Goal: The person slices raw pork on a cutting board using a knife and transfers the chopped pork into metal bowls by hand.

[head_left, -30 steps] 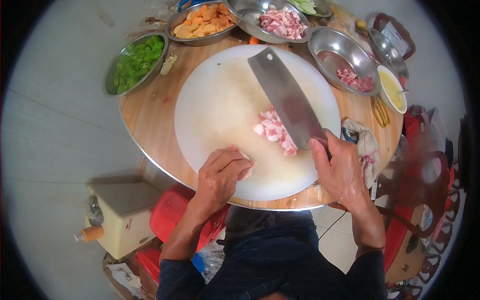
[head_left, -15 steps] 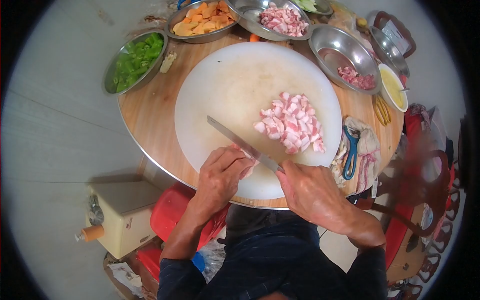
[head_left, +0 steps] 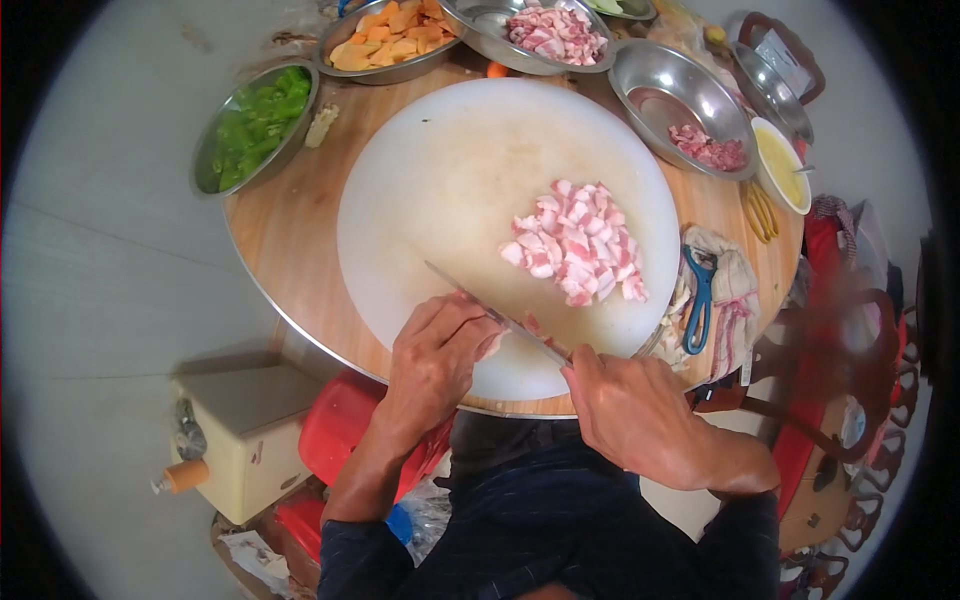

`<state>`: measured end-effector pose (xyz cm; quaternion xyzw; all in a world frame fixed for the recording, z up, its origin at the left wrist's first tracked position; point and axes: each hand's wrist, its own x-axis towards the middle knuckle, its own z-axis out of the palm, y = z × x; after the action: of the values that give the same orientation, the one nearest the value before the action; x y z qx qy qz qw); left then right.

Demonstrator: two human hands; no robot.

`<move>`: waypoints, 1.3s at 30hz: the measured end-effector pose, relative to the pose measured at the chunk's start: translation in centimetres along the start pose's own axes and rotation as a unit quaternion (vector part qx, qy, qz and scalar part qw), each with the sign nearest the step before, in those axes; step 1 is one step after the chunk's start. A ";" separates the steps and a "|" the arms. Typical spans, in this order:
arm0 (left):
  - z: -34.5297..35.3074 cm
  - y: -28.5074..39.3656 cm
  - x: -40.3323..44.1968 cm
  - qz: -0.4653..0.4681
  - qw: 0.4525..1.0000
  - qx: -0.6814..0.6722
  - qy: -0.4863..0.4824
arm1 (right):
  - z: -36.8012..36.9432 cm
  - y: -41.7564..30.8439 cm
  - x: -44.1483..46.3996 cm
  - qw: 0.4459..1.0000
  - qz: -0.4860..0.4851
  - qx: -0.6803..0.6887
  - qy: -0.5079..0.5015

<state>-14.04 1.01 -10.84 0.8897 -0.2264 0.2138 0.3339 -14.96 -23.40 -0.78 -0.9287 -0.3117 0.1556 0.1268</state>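
Note:
My left hand [head_left: 432,365] presses a piece of meat [head_left: 493,345] onto the round white cutting board [head_left: 420,170], its fingers curled over it near the board's lower edge. In my right hand [head_left: 635,405] is the handle of a cleaver [head_left: 500,317]. The blade stands on edge against the meat, right beside my left fingertips, and points to the upper left. A small reddish bit lies just right of the blade. Diced pink and white meat [head_left: 580,243] is heaped on the right half of the board.
Around the board stand metal bowls of green peppers [head_left: 262,125], orange slices [head_left: 395,38] and meat [head_left: 555,35], and another bowl [head_left: 680,90] with a little meat. At the right are a yellow-filled bowl [head_left: 785,165], blue-handled scissors [head_left: 698,300] and a cloth [head_left: 735,290].
The cleaver has come from over the diced meat, at the right, down to the piece under my left hand. A small cut bit now shows beside the blade. The view has shifted slightly.

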 end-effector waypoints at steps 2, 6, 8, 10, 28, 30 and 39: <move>-0.1 0.1 0.1 -0.006 1.000 -0.003 -0.010 | -1.1 -0.4 0.6 0.999 0.011 0.021 -0.037; -0.4 -0.1 -0.1 -0.004 1.000 -0.006 -0.023 | 0.0 -0.3 4.0 0.994 -0.068 0.073 0.037; -0.6 0.0 0.1 -0.001 0.999 0.008 -0.043 | 2.3 -0.8 7.0 0.993 -0.066 0.062 0.080; -0.5 0.1 0.2 0.003 0.999 0.014 -0.037 | 3.0 -0.9 7.9 0.989 -0.069 0.055 0.122; -0.5 -0.2 -0.7 0.025 1.000 0.006 0.017 | -0.1 1.7 2.2 0.994 0.058 0.043 0.083; -0.7 -0.1 -0.7 0.017 1.000 0.019 0.016 | -0.3 1.1 1.9 0.990 0.050 0.089 0.092; -0.9 -0.6 -0.4 0.028 0.999 -0.014 -0.018 | 0.2 0.2 2.0 0.993 -0.013 0.098 0.071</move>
<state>-14.22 2.10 -10.73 0.8817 -0.2605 0.2039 0.3364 -13.43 -22.29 -1.48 -0.9165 -0.2973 0.1171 0.2406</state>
